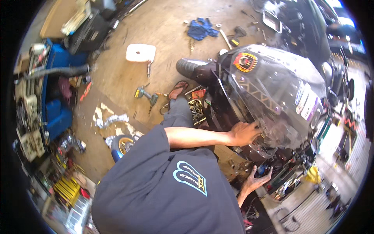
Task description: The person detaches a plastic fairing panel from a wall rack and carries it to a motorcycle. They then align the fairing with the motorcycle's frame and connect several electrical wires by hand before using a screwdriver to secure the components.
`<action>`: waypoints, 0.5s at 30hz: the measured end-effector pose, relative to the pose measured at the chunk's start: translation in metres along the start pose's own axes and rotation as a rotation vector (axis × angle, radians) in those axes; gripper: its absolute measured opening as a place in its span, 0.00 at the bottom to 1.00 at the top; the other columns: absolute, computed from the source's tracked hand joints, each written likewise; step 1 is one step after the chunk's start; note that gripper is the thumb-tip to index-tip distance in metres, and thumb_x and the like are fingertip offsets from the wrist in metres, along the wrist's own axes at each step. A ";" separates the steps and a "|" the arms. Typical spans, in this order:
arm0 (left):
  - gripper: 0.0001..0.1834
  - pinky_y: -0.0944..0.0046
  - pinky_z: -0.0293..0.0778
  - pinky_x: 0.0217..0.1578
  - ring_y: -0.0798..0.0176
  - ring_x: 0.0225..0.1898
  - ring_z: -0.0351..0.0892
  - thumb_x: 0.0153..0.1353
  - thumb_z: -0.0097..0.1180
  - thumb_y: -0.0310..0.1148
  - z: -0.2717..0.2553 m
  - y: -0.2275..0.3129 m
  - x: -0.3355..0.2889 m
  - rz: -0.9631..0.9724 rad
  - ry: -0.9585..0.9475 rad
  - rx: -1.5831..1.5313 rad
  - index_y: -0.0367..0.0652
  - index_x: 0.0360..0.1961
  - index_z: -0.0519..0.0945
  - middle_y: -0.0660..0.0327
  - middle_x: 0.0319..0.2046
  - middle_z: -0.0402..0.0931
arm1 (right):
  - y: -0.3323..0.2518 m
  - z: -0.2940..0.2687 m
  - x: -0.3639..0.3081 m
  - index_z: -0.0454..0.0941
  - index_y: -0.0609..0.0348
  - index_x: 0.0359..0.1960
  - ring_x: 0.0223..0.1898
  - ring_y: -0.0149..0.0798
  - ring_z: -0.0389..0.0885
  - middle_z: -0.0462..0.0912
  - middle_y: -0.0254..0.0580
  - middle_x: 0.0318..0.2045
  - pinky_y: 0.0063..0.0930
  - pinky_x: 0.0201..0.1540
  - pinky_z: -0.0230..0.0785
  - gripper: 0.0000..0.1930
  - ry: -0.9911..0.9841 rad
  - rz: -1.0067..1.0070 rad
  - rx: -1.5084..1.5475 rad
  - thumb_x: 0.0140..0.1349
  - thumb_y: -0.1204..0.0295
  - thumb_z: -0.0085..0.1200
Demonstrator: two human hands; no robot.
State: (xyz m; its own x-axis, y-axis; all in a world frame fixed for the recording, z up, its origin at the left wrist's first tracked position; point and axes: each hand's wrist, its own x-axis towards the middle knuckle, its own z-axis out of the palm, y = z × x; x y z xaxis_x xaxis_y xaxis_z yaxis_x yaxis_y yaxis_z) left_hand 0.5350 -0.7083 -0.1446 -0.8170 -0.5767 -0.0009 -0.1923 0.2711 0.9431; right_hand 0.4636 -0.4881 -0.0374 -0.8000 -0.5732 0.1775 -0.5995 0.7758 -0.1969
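A dark motorcycle with a clear windscreen (pixel 265 93) stands to my right, with stickers on its front. My left hand (pixel 244 133) reaches across to the rear edge of that windscreen, by the cockpit. Its fingers are curled, and their tips are partly hidden at the panel edge, so what they grip is unclear. Lower down, beside the motorcycle's exposed middle, my right hand (pixel 257 181) is open, thumb and fingers apart, with dark smudges on it. Cables and dark parts lie close to its fingertips.
A cordless drill (pixel 145 95) lies on the floor near my sandalled foot (pixel 178 89). Beyond it are a white container (pixel 140 52) and a blue cloth (pixel 202 29). A tray of small metal parts (pixel 197 110) sits beside my leg. Blue shelving (pixel 58 113) stands at left.
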 end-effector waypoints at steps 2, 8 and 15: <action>0.14 0.46 0.82 0.26 0.43 0.28 0.85 0.68 0.54 0.42 0.000 0.000 0.000 0.040 0.019 0.027 0.56 0.51 0.81 0.49 0.54 0.73 | -0.002 0.000 -0.021 0.64 0.65 0.68 0.66 0.58 0.64 0.68 0.56 0.64 0.51 0.71 0.54 0.37 -0.006 0.047 -0.008 0.58 0.71 0.67; 0.17 0.47 0.82 0.33 0.44 0.37 0.85 0.68 0.54 0.44 0.007 -0.008 -0.002 0.137 0.098 0.202 0.49 0.52 0.81 0.48 0.53 0.76 | 0.037 0.029 -0.061 0.63 0.68 0.68 0.65 0.58 0.65 0.68 0.58 0.62 0.51 0.70 0.55 0.38 -0.135 0.096 0.093 0.58 0.70 0.68; 0.20 0.46 0.73 0.50 0.44 0.49 0.78 0.66 0.57 0.51 0.009 -0.016 0.005 0.098 0.179 0.260 0.45 0.46 0.85 0.50 0.47 0.80 | 0.138 0.062 -0.100 0.71 0.62 0.63 0.56 0.50 0.75 0.76 0.53 0.55 0.41 0.62 0.66 0.30 -0.340 0.172 0.280 0.58 0.74 0.66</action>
State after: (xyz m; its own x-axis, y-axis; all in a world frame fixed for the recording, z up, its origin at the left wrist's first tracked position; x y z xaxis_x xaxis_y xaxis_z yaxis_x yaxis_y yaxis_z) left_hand 0.5289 -0.7087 -0.1623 -0.7345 -0.6581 0.1657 -0.2686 0.5061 0.8195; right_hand 0.4599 -0.3400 -0.1418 -0.8228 -0.5330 -0.1970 -0.4043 0.7927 -0.4561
